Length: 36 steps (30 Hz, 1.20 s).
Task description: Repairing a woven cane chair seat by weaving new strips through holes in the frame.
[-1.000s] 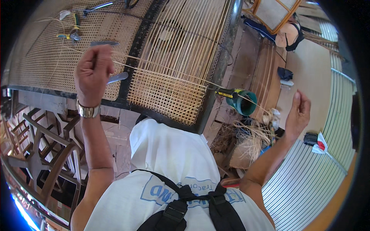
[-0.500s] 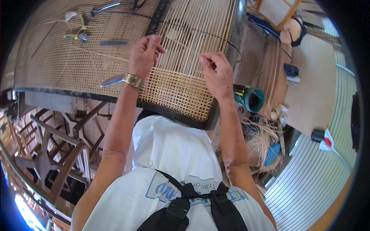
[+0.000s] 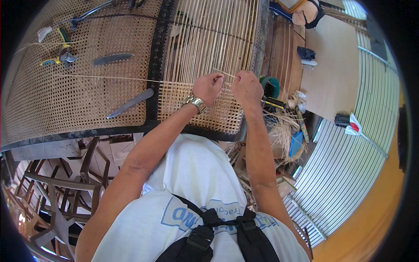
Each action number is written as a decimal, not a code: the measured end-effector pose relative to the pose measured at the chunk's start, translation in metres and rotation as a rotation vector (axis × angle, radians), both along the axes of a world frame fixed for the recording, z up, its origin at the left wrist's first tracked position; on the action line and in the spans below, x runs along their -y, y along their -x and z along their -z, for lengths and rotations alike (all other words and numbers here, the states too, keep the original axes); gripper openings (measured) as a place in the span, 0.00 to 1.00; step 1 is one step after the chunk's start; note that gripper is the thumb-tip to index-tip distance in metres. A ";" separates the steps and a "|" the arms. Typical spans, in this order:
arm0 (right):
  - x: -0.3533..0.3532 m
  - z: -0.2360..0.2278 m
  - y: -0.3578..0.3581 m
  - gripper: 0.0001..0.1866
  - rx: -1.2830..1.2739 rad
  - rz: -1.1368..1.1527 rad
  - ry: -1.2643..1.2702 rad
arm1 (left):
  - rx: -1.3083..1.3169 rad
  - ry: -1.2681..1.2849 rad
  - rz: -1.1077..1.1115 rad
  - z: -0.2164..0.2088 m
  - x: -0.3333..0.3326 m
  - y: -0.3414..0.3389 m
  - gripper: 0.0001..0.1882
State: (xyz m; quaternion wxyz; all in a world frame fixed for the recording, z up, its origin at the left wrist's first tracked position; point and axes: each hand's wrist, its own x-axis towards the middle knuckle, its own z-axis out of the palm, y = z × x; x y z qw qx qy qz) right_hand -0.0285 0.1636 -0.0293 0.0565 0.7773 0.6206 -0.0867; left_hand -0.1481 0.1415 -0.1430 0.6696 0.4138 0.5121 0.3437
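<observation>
A half-woven cane panel (image 3: 176,102) lies before me in a dark frame, its long strands (image 3: 209,39) running bare away from the woven near part. Over the far edge of the weave, my left hand (image 3: 208,88) is closed, its thumb and fingers pinched at a thin cane strand. Close beside it on the right, my right hand (image 3: 247,89) pinches a pale cane strand (image 3: 224,72), a short length of which sticks out toward the left. Another strand (image 3: 109,77) stretches in from the left across the frame bar to the weave's edge. The fingertips partly hide what they grip.
On the finished cane panel (image 3: 100,96) at left lie pruning shears (image 3: 63,56), a dark flat blade (image 3: 112,59) and a second blade (image 3: 131,104). A teal container (image 3: 269,87), a yellow-black handled tool (image 3: 274,102) and loose cane fibres (image 3: 283,135) are at right. Wooden chair frames (image 3: 65,183) stand lower left.
My left hand has moved right and nearer, close to my right hand, which has come down slightly. The view has shifted, so the bench and tools appear farther left.
</observation>
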 end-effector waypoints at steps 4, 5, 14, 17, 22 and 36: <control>-0.007 -0.008 0.002 0.12 0.024 0.065 0.056 | -0.574 -0.254 0.114 -0.030 -0.015 0.000 0.14; -0.007 -0.012 0.004 0.12 0.029 0.067 0.055 | -0.568 -0.255 0.115 -0.027 -0.018 -0.002 0.14; -0.005 -0.016 -0.001 0.11 0.020 0.043 0.001 | 0.153 0.349 -0.044 -0.001 -0.042 -0.001 0.09; -0.007 -0.023 -0.001 0.11 0.049 0.048 0.059 | 0.299 0.358 -0.068 0.013 -0.038 -0.003 0.08; -0.006 -0.026 -0.001 0.11 0.069 0.008 0.062 | 0.319 0.397 -0.047 0.009 -0.037 0.002 0.09; -0.005 0.004 -0.001 0.08 -0.125 -0.134 -0.001 | -0.307 -0.333 -0.031 -0.018 -0.014 0.015 0.11</control>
